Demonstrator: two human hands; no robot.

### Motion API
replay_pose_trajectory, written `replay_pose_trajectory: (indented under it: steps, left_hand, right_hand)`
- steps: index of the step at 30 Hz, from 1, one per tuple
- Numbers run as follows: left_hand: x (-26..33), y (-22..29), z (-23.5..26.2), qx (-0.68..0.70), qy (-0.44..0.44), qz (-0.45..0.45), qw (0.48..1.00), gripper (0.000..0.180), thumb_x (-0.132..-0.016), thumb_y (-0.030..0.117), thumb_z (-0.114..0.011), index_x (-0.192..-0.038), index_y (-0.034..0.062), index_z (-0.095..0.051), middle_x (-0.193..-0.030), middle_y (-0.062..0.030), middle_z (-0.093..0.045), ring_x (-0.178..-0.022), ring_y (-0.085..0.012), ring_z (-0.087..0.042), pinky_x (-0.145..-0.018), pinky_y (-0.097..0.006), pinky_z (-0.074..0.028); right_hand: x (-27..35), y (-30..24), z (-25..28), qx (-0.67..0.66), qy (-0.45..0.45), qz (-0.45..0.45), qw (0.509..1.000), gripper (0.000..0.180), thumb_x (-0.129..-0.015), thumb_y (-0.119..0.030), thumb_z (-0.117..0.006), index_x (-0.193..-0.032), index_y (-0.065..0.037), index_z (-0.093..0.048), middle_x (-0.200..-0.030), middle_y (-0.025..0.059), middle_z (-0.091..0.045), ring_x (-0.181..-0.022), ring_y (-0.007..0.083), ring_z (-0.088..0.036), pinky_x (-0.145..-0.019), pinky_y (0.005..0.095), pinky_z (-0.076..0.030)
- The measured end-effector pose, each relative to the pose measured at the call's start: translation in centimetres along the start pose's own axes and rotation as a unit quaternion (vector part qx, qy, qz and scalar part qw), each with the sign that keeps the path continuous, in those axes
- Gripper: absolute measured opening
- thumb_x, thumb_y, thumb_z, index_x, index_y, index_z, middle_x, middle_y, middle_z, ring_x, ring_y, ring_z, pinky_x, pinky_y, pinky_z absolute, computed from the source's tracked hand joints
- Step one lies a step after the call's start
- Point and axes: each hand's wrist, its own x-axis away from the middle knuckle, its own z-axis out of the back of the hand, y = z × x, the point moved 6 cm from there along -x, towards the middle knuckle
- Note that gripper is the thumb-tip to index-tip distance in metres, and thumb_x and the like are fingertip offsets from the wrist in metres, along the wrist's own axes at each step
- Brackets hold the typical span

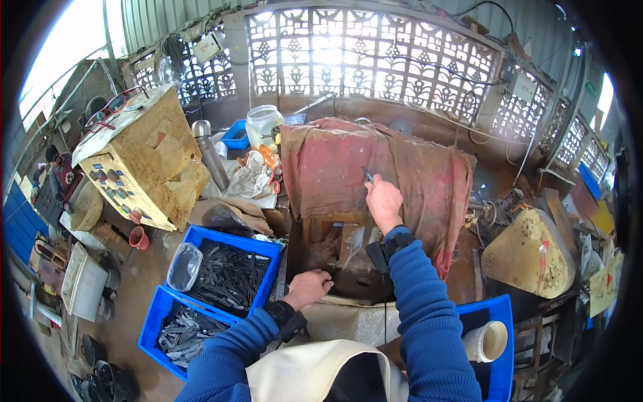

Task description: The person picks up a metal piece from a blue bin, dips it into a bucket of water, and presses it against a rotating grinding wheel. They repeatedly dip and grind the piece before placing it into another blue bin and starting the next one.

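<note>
My right hand (384, 202) is closed, with a small, slim dark metal piece (368, 175) sticking up from its fingertips. It is above a machine draped in a stained red-brown cloth (335, 167). At the machine's open front cavity (348, 264), my left hand (309, 289) rests by the near left edge with its fingers curled together. Whatever those fingers may hold is hidden. Just left of that hand, a blue bin (273, 251) holds many flat dark strips (231, 275), and a clear plastic tub (184, 266) lies on them. A second blue bin (149, 328) nearer me has greyer strips (191, 335).
At lower right, a blue bin (506, 321) holds a beige cup (485, 342). A yellowish machine guard (529, 254) stands to the right. Farther left are a worn control box (144, 154), a steel flask (211, 157), gloves (254, 174) and a white jar (263, 124). A person (63, 177) is at far left.
</note>
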Motion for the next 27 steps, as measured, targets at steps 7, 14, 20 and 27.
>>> replay_pose_trajectory:
  steps: [7,14,20,27]
  left_hand:
    - [-0.2,0.0,0.3,0.008,0.001,-0.002,1.0,0.027,-0.087,0.035,-0.06,-0.096,0.0116,-0.07,-0.096,-0.01,-0.069,-0.091,-0.0309,-0.065,-0.077,-0.042,-0.053]
    - [-0.2,-0.9,0.6,0.075,0.045,0.002,0.996,0.029,-0.085,0.025,-0.065,-0.108,0.0081,-0.067,-0.102,-0.0127,-0.066,-0.092,-0.032,-0.064,-0.079,-0.042,-0.052]
    - [-2.6,-1.4,2.9,0.072,0.228,-0.076,0.968,0.052,-0.082,0.013,-0.064,-0.131,0.0023,-0.051,-0.119,-0.0208,-0.057,-0.107,-0.0362,-0.057,-0.088,-0.042,-0.05]
    - [-5.7,1.4,1.6,-0.05,0.169,-0.185,0.967,0.05,-0.082,0.006,-0.059,-0.131,0.0016,-0.051,-0.121,-0.0226,-0.057,-0.105,-0.0362,-0.058,-0.087,-0.042,-0.051]
  right_hand:
    - [0.0,0.2,0.1,0.0,-0.011,-0.019,1.0,0.026,-0.091,-0.033,-0.059,-0.094,-0.006,-0.059,-0.083,0.0172,-0.068,-0.082,0.0383,-0.066,-0.071,0.0513,-0.051]
    - [4.3,0.4,3.0,-0.068,0.004,0.028,0.997,0.029,-0.091,-0.034,-0.059,-0.093,-0.005,-0.059,-0.081,0.0208,-0.065,-0.082,0.0414,-0.063,-0.07,0.0519,-0.049]
    - [15.2,0.9,7.4,-0.244,0.001,0.054,0.968,0.02,-0.087,-0.023,-0.068,-0.09,-0.004,-0.062,-0.075,0.0222,-0.062,-0.071,0.0411,-0.062,-0.059,0.0427,-0.049]
    - [26.5,1.3,8.5,-0.264,-0.036,0.1,0.959,0.021,-0.083,-0.019,-0.073,-0.096,-0.005,-0.064,-0.081,0.0173,-0.066,-0.07,0.0361,-0.065,-0.06,0.0395,-0.052]
